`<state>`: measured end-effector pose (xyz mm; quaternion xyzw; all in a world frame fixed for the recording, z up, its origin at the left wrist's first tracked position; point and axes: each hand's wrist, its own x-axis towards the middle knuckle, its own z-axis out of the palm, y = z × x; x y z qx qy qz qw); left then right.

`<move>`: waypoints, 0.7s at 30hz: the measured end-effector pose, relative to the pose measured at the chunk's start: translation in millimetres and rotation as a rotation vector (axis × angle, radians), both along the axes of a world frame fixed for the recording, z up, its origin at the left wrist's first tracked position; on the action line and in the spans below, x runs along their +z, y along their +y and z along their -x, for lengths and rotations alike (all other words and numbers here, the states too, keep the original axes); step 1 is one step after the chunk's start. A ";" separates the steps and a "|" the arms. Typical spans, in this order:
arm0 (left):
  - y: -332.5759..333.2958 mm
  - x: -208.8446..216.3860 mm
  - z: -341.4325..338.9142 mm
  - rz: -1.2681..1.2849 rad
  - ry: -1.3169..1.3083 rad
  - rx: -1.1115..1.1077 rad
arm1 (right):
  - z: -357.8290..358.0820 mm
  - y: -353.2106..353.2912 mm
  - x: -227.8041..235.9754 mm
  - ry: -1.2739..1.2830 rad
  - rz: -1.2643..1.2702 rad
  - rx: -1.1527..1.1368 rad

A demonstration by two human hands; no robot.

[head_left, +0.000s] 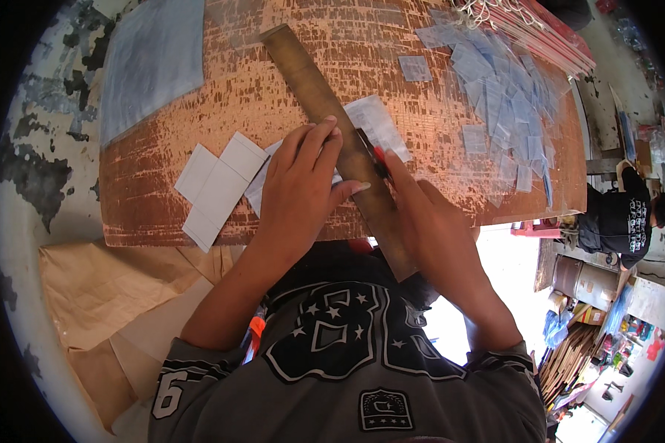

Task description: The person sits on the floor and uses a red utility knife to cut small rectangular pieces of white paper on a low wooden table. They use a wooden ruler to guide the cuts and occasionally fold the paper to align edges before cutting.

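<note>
A long brown straightedge (303, 77) lies aslant over the table, its near end jutting past the front edge. My left hand (299, 170) presses on it, fingers stretched and thumb spread apart. Along its right side, my right hand (428, 221) is closed around a red-and-black cutter knife (380, 154); its tip is hard to make out. Beneath the straightedge is a pale translucent sheet (377, 125), showing on both sides of it. Left of my left hand are white rectangular pieces (225, 181), partly overlapping.
Many clear plastic squares (502, 103) are heaped at the right of the worn table (155, 192). Behind them lies a red bundle with white strings (524, 29). A large bluish plastic sheet (155, 66) covers the far left. Brown paper (118, 288) sits below the left edge. A person (624, 214) is at far right.
</note>
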<state>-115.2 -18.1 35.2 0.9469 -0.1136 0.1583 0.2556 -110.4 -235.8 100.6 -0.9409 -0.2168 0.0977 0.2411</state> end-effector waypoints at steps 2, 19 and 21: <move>-0.3 -0.7 -1.4 0.009 0.002 -0.005 | 14.3 -11.6 4.0 0.030 0.004 -0.003; 2.7 -4.5 -1.7 0.064 0.016 -0.020 | -9.3 -1.7 -3.2 -0.129 -0.197 -0.078; 1.7 -4.3 -1.3 0.064 0.023 -0.017 | -23.7 3.1 -14.5 -0.131 -0.204 -0.059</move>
